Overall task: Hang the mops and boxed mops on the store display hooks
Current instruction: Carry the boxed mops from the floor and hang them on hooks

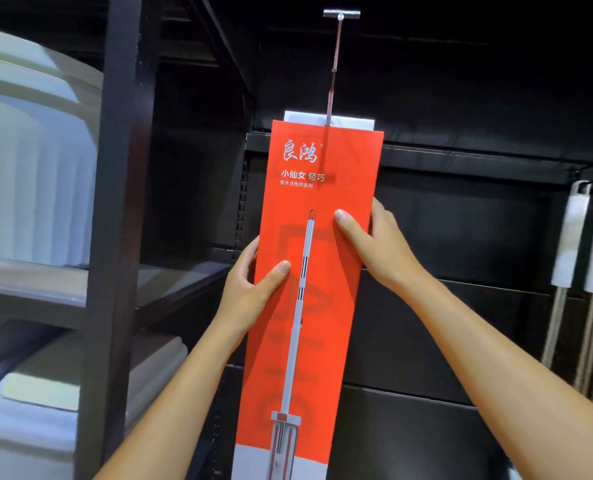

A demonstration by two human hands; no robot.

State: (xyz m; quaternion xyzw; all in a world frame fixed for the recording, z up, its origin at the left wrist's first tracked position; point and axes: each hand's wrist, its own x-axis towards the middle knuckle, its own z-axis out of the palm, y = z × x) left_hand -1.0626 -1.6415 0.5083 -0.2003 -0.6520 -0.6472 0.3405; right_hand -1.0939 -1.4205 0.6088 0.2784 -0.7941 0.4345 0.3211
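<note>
A tall orange boxed mop point(323, 209) with a printed mop picture stands upright in front of the dark display. Its white top tab point(350, 120) sits on a long metal display hook point(335, 64) that sticks out toward me from above. My left hand point(253, 289) grips the box's left edge, thumb on the front. My right hand point(371, 244) grips the right edge a little higher, thumb also on the front. The box's bottom runs out of view.
A black back panel point(461, 220) fills the display behind the box. At the right, grey boxed mops point(572, 237) hang from another hook. A dark upright post point(118, 202) and shelves with large white plastic containers point(35, 150) stand at the left.
</note>
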